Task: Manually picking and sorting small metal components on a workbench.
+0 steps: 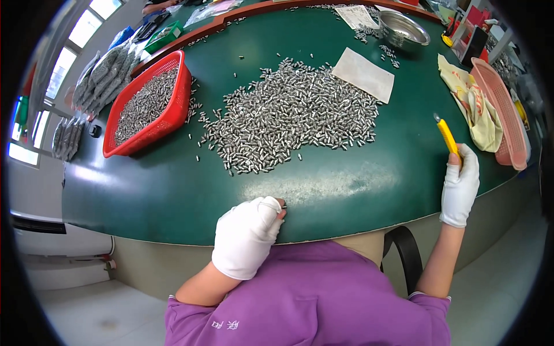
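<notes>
My left hand [247, 235], in a white glove with bare fingertips, is over the table's near edge. Its fingers are closed, and the tip of a small metal pin [284, 206] shows between them. To the right, my gloved right hand [461, 181] grips a yellow utility knife [447, 136], its tip pointing up and away from me. In front of both hands a broad pile of small silvery metal pins [288, 112] is spread on the green table [156, 202].
A red plastic basket [183, 98] full of similar pins stands at the left. A white card [365, 75] lies at the pile's right edge. Farther back is a steel bowl [404, 30]. A pink basket [501, 115] with a pale cloth bag [473, 106] stands at the right.
</notes>
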